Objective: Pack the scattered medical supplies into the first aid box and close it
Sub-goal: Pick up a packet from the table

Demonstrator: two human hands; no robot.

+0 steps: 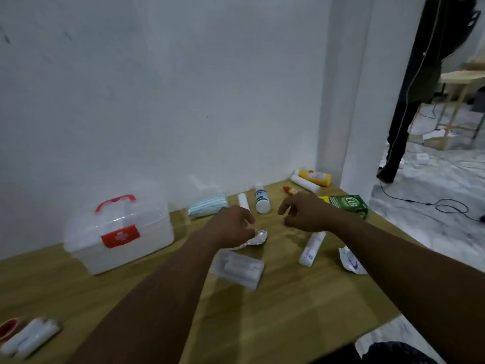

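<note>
The clear first aid box [118, 232] with a red handle and red latch stands shut at the left of the wooden table [288, 311]. My left hand [231, 227] rests on a crumpled silver foil packet [258, 239], fingers curled around its edge. My right hand [305, 211] hovers just right of it, fingers bent and apart, holding nothing. Scattered around lie a clear plastic case [238, 267], a white bandage roll [312, 248], a white bottle [262, 198], a thin white roll [244, 202], blue face masks [207, 204] and a green box [349, 204].
A yellow bottle [315, 177], a white tube [304, 183] and a small red item [290, 190] sit by the far corner of the wall. A torn white wrapper [350, 261] lies near the right table edge. White rolls [29, 337] lie at the near left. Cables cross the floor at right.
</note>
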